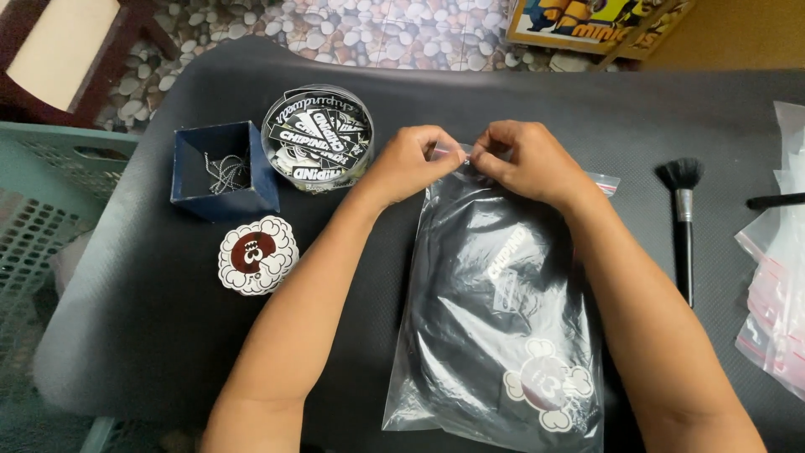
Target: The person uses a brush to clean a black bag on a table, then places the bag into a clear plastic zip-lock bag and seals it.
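Here: clear zip bag (495, 335) with folded black garment (478, 285) lies flat on dark mat (168, 335), centre. Left hand (411, 159) and right hand (524, 159) both pinch bag's top seal strip, fingertips almost touching. Judgement: keep strip taut, press tracks together evenly, work outward from middle, squeeze air out first. Makeup brush (683, 226) well right; round sticker tub (319, 138) left.

A home packing corner: a dark mat (503, 101) over pebble-print flooring (352, 33), sticker tub (318, 138) upper left, spare zip bags (776, 285) at right, plastic crate (50, 210) far left.
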